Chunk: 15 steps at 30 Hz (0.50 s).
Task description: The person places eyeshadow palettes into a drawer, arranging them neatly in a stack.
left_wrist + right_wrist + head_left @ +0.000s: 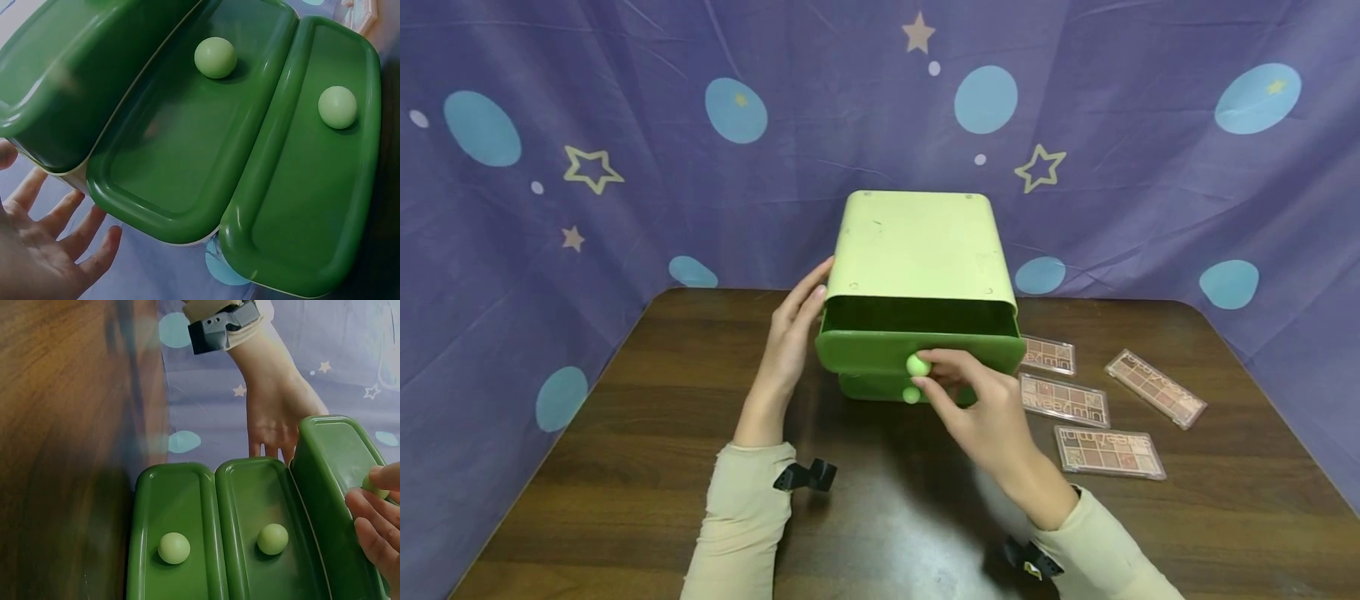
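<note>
A light green box with several dark green drawers, a small drawer cabinet (925, 242), stands on the table. Its top drawer (865, 350) is pulled partway out; the two lower drawers (181, 144) look pushed in. My right hand (992, 408) pinches the round pale green knob (917, 365) of the top drawer between thumb and fingers. My left hand (790, 342) rests with extended fingers against the cabinet's left side; in the left wrist view its fingers (94, 250) are spread beside the drawers. The inside of the top drawer looks dark, its contents not visible.
To the right of the cabinet lie several flat eyeshadow palettes (1111, 452) on the brown wooden table (625, 467). One palette (1156, 388) lies at an angle farther right. A purple curtain (647, 167) with stars and blue spots hangs close behind the table.
</note>
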Motion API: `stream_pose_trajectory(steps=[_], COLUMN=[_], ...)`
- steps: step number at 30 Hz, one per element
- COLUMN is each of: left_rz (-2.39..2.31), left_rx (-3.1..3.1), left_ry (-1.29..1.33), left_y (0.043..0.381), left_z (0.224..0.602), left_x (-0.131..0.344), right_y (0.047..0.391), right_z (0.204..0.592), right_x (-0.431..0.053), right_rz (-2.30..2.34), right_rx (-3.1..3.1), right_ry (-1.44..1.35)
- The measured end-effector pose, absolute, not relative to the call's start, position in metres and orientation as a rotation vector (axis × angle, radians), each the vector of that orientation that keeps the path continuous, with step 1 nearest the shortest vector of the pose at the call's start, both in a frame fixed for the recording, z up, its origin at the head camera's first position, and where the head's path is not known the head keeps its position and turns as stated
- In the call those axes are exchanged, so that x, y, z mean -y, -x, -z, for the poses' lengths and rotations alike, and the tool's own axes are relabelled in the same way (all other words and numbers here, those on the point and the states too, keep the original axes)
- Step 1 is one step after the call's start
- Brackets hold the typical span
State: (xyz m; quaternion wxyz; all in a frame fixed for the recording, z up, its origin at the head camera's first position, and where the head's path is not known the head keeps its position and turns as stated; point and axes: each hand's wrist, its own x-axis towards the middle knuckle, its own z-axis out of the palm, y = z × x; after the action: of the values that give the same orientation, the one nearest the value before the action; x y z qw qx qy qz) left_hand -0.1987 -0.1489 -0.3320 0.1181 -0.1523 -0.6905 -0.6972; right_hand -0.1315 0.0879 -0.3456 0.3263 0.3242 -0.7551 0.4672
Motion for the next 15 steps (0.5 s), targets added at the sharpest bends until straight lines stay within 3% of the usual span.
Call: stream_pose_trajectory(steps=[15], left_rz=[2.049], left_rx=[2.025], left_ry=[0.455], left_y=[0.199], left_z=[0.333], left_x=[0.15], right_y=[0.11], right_z=[0.348], right_x=[-0.091], right_rz=[-1.279], right_rx=[1.93], right_ry=[-0.89])
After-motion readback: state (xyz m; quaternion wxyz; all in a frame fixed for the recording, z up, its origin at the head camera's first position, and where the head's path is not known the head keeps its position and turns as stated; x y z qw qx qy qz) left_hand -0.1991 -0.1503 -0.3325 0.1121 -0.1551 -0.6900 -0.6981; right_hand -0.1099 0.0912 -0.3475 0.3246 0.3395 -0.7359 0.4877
